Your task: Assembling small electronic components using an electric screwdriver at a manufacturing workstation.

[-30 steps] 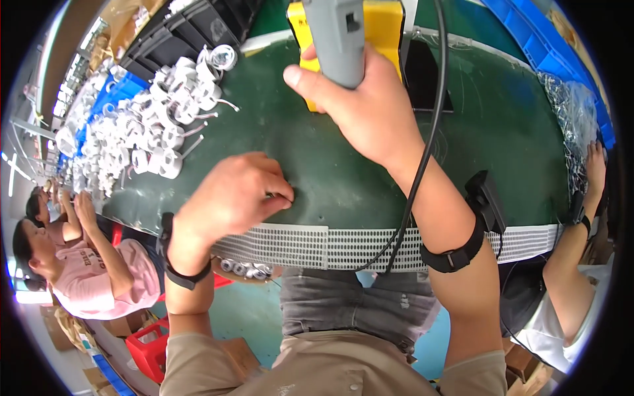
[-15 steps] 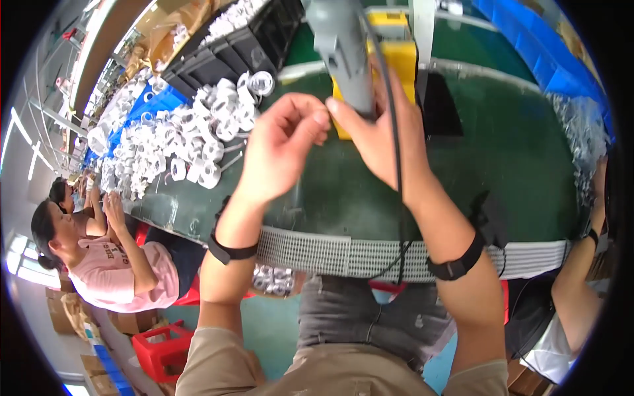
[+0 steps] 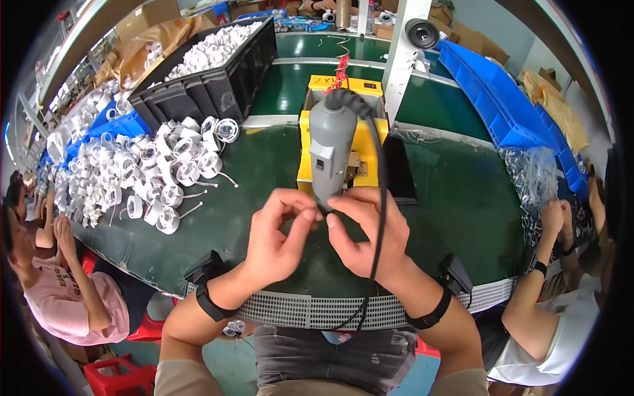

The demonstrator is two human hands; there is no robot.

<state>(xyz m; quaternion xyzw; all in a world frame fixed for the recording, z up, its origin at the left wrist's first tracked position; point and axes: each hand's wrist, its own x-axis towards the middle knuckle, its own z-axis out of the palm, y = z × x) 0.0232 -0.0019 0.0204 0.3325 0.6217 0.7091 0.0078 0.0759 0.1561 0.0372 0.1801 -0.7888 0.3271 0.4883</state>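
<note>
Just below the lower tip of a grey, bottle-shaped electric tool (image 3: 332,148), my two hands meet over the green table (image 3: 277,162). My left hand (image 3: 277,234) is closed in a pinch, thumb against forefinger. My right hand (image 3: 370,231) is also pinched, its fingertips close beside the tool's tip. Whatever the fingertips hold is too small to make out. A black cable (image 3: 382,158) curves down from the tool's top across my right hand. Behind the tool stands a yellow machine housing (image 3: 366,162), partly covered by it.
White ring-shaped parts (image 3: 148,158) with short wires lie heaped on the left. Behind them stands a black crate (image 3: 198,96) of white pieces. Blue bins (image 3: 489,99) and clear plastic bags (image 3: 531,171) line the right. A person in pink (image 3: 72,297) sits left, another (image 3: 555,317) right.
The view has shifted, so the tool and yellow housing now show whole and the hands appear lower. My right hand has come off the tool's side to its tip, meeting the left.
</note>
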